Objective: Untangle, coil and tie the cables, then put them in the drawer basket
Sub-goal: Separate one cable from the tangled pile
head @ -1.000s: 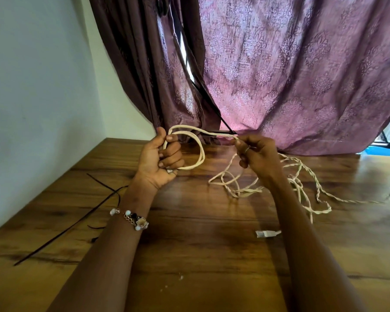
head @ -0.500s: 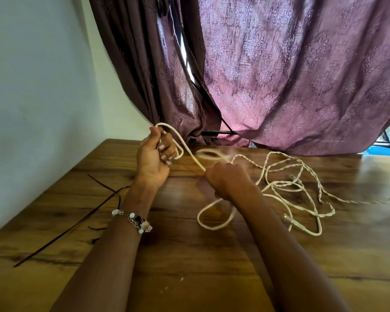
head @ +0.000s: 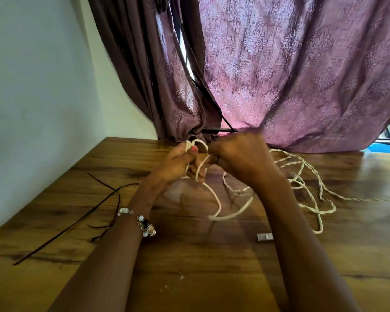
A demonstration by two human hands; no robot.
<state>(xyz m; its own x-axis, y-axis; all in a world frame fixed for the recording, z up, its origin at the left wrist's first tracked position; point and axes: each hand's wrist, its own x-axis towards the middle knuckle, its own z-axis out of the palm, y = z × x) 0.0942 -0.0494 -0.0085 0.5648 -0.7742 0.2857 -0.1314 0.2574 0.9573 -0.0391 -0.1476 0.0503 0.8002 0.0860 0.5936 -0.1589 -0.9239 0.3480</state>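
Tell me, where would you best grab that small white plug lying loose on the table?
Probably by the long sides of the white plug, coming straight down from above. It lies flat on the wooden table, clear of the cream cable loops, so nothing blocks it, and its narrow body suits a pinch.

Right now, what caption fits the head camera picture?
Both hands coil a cream cable above a wooden table.
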